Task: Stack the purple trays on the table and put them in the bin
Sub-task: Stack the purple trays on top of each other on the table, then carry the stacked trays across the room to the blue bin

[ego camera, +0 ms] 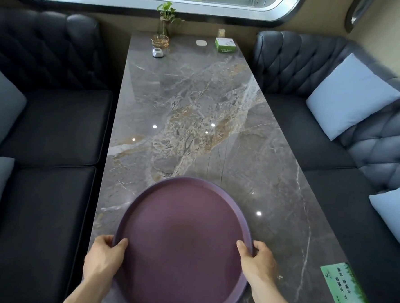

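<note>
A round purple tray (184, 234) sits at the near end of the grey marble table (196, 118). A second rim edge shows along its right and lower side, so it looks like more than one tray stacked. My left hand (105, 254) grips the left rim, thumb over the top. My right hand (256, 260) grips the right rim the same way. No bin is in view.
At the far end stand a plant in a glass vase (166, 20), a glass bowl (160, 41), a small white holder (157, 52), a white coaster (201, 43) and a green box (225, 45). A green sticker (347, 294) lies at the near right. Dark sofas with blue cushions flank the table.
</note>
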`<state>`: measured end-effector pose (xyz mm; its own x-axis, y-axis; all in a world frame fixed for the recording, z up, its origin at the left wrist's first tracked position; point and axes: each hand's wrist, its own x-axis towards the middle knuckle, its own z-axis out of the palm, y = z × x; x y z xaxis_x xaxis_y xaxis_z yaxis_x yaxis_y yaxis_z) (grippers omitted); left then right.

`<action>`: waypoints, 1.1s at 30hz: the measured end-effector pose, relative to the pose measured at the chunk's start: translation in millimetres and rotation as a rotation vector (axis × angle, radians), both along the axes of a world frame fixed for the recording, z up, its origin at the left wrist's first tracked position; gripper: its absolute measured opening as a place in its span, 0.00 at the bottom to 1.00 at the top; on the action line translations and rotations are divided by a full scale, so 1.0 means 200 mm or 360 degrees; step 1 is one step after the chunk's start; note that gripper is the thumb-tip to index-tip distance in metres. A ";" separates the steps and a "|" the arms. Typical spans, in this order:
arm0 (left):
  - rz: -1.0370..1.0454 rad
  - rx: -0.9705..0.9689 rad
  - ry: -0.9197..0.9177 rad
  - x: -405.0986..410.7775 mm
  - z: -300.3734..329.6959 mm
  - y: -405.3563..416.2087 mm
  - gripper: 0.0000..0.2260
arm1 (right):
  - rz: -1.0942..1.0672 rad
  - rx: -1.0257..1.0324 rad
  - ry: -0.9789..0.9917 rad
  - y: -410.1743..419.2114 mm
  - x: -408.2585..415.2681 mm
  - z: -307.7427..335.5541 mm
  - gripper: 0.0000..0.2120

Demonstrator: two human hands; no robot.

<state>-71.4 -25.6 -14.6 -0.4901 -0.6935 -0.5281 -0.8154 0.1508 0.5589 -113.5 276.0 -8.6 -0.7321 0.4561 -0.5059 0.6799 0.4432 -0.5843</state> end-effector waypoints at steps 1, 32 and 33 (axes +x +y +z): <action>0.0049 0.0045 0.0049 0.00 0.01 0.00 0.16 | -0.0022 -0.0038 0.0020 0.00 -0.01 0.03 0.22; 0.0056 0.0381 0.1668 -0.22 2.14 -0.44 0.26 | 0.0417 -0.0587 0.1205 -0.49 -0.51 2.16 0.37; 0.0049 0.0381 0.1660 -0.22 2.15 -0.43 0.27 | 0.0403 -0.0607 0.1206 -0.48 -0.52 2.15 0.37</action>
<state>-114.8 -112.1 415.1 -0.7621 -0.6472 0.0179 0.0809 -0.0678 0.9944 -216.6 180.1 422.4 -0.9884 0.1343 0.0715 -0.0420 0.2111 -0.9766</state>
